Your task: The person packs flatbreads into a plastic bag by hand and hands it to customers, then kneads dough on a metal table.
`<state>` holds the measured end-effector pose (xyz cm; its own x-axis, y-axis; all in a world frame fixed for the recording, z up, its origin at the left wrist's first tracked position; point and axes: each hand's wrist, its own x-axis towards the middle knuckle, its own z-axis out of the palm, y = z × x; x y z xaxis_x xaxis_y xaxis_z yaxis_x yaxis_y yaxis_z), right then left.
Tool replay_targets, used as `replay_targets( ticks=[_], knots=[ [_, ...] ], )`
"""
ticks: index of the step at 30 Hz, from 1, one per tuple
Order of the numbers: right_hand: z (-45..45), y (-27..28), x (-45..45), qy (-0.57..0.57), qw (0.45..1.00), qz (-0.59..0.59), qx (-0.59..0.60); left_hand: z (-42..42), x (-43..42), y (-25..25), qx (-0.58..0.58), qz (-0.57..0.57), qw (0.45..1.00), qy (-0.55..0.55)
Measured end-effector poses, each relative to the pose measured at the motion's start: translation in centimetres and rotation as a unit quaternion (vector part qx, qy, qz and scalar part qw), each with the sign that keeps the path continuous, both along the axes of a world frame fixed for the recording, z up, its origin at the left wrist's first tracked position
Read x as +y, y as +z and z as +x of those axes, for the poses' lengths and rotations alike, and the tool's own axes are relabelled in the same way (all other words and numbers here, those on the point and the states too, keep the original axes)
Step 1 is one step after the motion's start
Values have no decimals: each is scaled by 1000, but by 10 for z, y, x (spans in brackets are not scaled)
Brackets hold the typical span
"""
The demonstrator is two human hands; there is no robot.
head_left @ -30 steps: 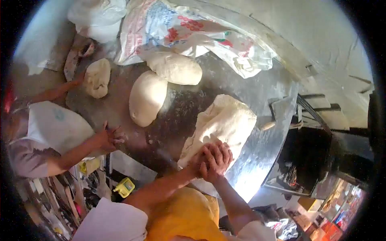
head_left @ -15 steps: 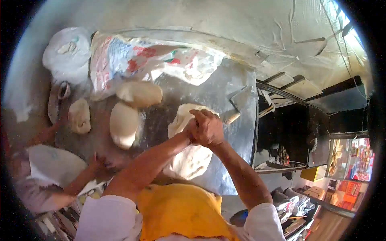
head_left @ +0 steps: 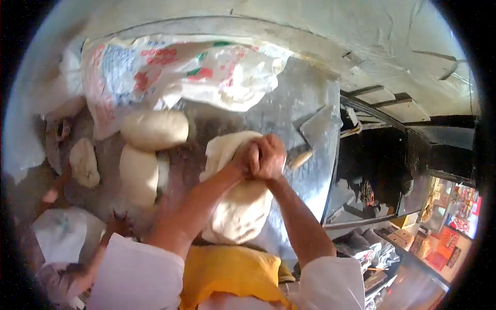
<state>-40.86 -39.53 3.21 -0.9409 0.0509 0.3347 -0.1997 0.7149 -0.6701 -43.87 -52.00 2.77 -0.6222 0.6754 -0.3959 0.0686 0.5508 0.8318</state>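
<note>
A large slab of pale dough [head_left: 238, 214] lies on the dark metal table [head_left: 315, 173] in front of me. My left hand [head_left: 245, 159] presses on its upper part, with its fingers mostly hidden under my other hand. Over it, my right hand [head_left: 270, 156] is closed, its fingers wrapped round my left hand. Two rounded dough pieces, one behind [head_left: 157, 129] and one in front [head_left: 138, 175], touch each other to the left. Right of the slab lies a flat scraper [head_left: 318, 125] with a wooden handle [head_left: 301, 159].
A printed plastic sack [head_left: 181, 70] covers the table's back edge. On the left, a co-worker's hand [head_left: 120, 225] and white apron [head_left: 62, 232] are near a smaller dough piece [head_left: 84, 163]. A dark recess [head_left: 369, 165] lies beyond the table's right edge.
My clasped hands have moved from the slab's near end towards its far part. The slab looks folded and more rounded. The view has shifted, and the co-worker's arms have moved.
</note>
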Motion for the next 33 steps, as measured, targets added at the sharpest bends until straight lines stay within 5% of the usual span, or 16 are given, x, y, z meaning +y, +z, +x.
replay_targets(
  ticks=[3,4,7,12,16,17,19,21,27,31,33],
  knots=[
    [32,47,-15,-21,960,-167,-224,55,-19,-1,135,-21,989,-59],
    [71,32,-25,45,963,-110,-242,85,-31,-3,197,-19,978,-58],
    [96,22,-52,79,997,-22,-3,113,-55,-16,278,-26,959,-46],
    [86,-7,-50,95,995,28,16,102,-57,-19,289,-10,957,-29],
    [96,0,-54,57,998,18,-19,104,-70,12,210,107,971,24],
    [98,5,-57,47,999,14,-23,111,-68,15,156,36,987,-18],
    [122,28,-68,50,985,-122,-114,152,-73,-8,119,84,989,35],
    [177,7,-90,135,989,6,-62,209,-89,-36,112,141,979,95],
    [174,9,-98,152,986,55,-31,215,-98,-46,172,133,970,111],
    [136,9,-91,113,983,-13,-148,173,-93,-35,231,149,957,89],
    [73,65,-95,133,974,10,-181,123,-95,-22,272,142,950,66]
  ],
)
